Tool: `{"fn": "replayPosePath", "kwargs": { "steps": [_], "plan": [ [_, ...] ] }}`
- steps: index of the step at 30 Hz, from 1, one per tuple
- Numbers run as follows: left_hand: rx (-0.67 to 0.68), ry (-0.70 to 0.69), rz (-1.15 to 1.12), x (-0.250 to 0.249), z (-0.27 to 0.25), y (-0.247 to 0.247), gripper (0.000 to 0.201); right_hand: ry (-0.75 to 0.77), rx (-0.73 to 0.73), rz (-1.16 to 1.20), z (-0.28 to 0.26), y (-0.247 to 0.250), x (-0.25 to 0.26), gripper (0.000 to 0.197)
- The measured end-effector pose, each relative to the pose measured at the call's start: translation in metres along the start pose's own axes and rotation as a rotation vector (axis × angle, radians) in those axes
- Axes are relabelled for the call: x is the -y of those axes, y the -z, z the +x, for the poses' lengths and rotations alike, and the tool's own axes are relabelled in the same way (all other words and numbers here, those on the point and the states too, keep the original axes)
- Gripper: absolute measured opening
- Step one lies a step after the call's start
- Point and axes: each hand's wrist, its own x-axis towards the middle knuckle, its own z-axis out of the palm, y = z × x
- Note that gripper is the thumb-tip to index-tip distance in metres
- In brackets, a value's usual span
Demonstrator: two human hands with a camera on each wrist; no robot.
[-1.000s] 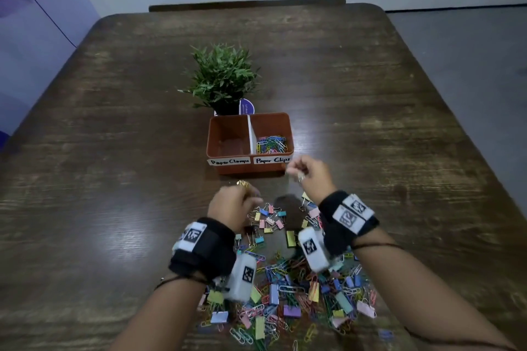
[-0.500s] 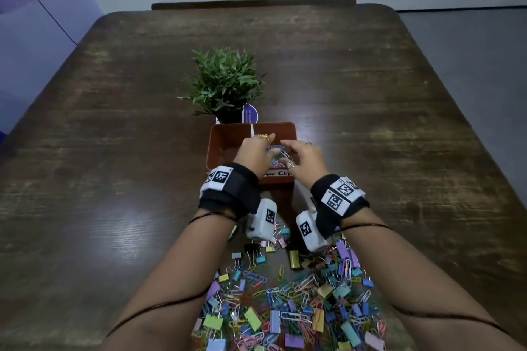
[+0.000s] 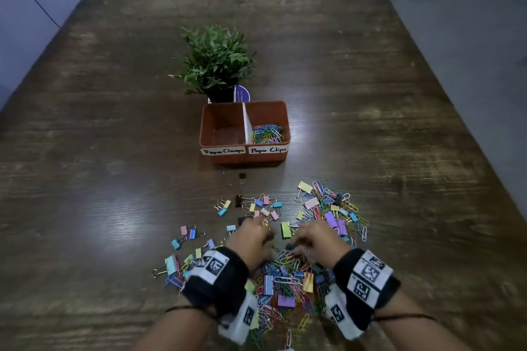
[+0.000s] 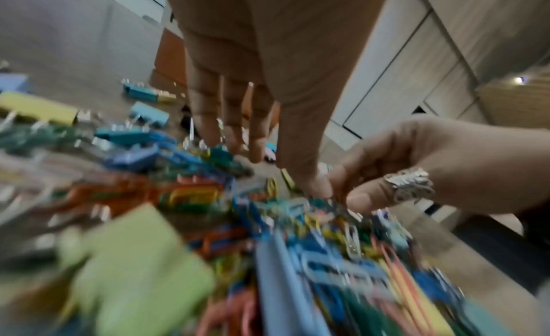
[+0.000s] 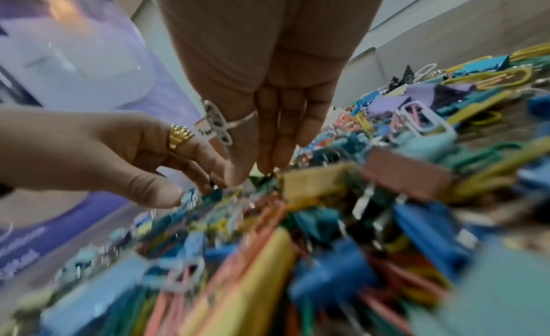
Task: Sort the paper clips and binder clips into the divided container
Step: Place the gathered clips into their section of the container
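An orange divided container (image 3: 216, 159) stands mid-table, labelled "Paper Clamps" on the left and "Paper Clips" on the right. Coloured paper clips (image 3: 268, 134) lie in its right compartment; the left one looks bare. A mixed pile of paper clips and binder clips (image 3: 288, 282) covers the table near me. My left hand (image 3: 255, 238) and right hand (image 3: 309, 239) hover side by side over the pile's middle. The wrist views show the left hand's fingers (image 4: 235, 134) and the right hand's fingers (image 5: 276, 141) reaching straight down, tips touching the clips, nothing clearly pinched.
A small potted plant (image 3: 214, 63) stands just behind the container. A lone black binder clip (image 3: 242, 176) lies in front of it. Loose binder clips (image 3: 258, 204) spread left and right of the pile. The table edge (image 3: 456, 122) runs along the right.
Both hands went from the pile to the container's right compartment, then drew back to the pile. More paper clips lie in the right compartment than one second ago.
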Motion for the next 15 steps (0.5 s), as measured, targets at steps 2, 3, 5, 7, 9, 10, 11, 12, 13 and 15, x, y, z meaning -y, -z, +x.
{"fn": "replayPosePath", "kwargs": {
  "steps": [2,3,5,7,9,10,11,12,13,15],
  "plan": [
    [0.084,0.047,0.060,-0.006,-0.004,-0.020,0.060,-0.021,0.031,-0.109,-0.005,-0.012,0.001,0.035],
    [0.097,0.067,0.088,-0.010,-0.003,-0.027,0.063,-0.027,0.014,-0.181,-0.006,-0.016,0.002,0.039],
    [0.091,0.069,0.114,-0.016,0.000,-0.035,0.057,-0.048,-0.007,-0.303,-0.006,-0.018,0.003,0.038],
    [0.079,0.056,0.063,-0.018,0.005,-0.037,0.045,-0.072,-0.018,-0.369,-0.004,-0.018,0.002,0.034],
    [0.087,0.065,0.031,-0.018,0.008,-0.038,0.039,-0.098,-0.030,-0.375,-0.004,-0.017,0.002,0.030],
    [0.095,0.077,0.019,-0.018,0.009,-0.038,0.037,-0.111,-0.042,-0.356,-0.004,-0.017,0.001,0.028],
    [0.099,0.090,0.002,-0.017,0.010,-0.037,0.035,-0.120,-0.060,-0.325,-0.005,-0.017,0.000,0.025],
    [0.097,0.098,-0.015,-0.016,0.010,-0.036,0.032,-0.128,-0.081,-0.282,-0.005,-0.017,0.000,0.022],
    [0.097,0.102,-0.027,-0.016,0.010,-0.035,0.031,-0.136,-0.100,-0.240,-0.006,-0.017,-0.001,0.019],
    [0.095,0.098,-0.054,-0.015,0.010,-0.032,0.035,-0.166,-0.122,-0.169,-0.007,-0.016,-0.002,0.016]
  ]
}}
